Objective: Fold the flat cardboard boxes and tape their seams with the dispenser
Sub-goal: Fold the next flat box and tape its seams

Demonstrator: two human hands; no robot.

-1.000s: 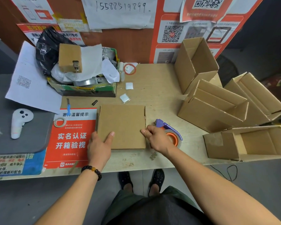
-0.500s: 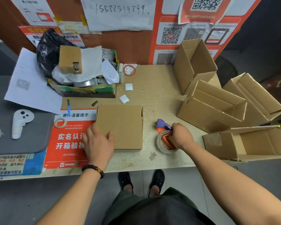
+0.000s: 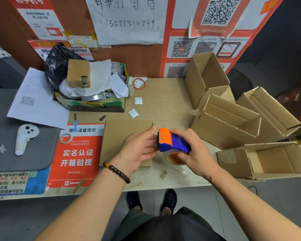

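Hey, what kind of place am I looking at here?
Probably a parcel shipping counter: QR-code notices on the wall, open cardboard boxes stacked on the table, and a tape dispenser in the right hand.

In the right hand (image 3: 196, 157), the tape dispenser (image 3: 172, 142) is orange at its front and deep blue behind, over a clear roll on an orange core. Under the left hand (image 3: 137, 150) lies a plain brown flat box (image 3: 122, 136); left of it, a red notice (image 3: 76, 157) with white characters
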